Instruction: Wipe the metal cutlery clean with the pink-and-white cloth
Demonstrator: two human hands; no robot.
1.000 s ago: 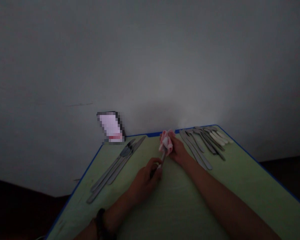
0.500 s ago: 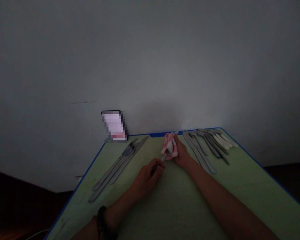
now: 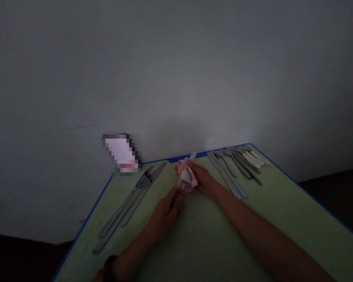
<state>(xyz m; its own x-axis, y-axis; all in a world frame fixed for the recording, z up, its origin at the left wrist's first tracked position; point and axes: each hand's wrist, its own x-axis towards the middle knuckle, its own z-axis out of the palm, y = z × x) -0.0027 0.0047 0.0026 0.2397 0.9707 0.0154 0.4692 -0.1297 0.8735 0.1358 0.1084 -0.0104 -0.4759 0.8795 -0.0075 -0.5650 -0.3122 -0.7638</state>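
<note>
Pink cloth [image 3: 186, 177] around a slim utensil [image 3: 193, 155], between 2 cutlery groups [image 3: 144, 194].
Left hand [image 3: 165, 213]: fingers holding the utensil's near end. Right hand [image 3: 203, 179]: fingers wrapped about the cloth, above the green surface [image 3: 211, 243].

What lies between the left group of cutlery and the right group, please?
The head view shows the left hand gripping a utensil and the right hand holding a pink cloth around it.

The crumpled pink-and-white cloth [image 3: 187, 176] hides the middle of the slim pale grey utensil [image 3: 193, 154]; the bare left hand [image 3: 166, 211] covers its near end. Pixelation blurs the black-edged slanted phone [image 3: 120, 150]. The bottom edge cuts off the blue-rimmed green table [image 3: 211, 246].
</note>
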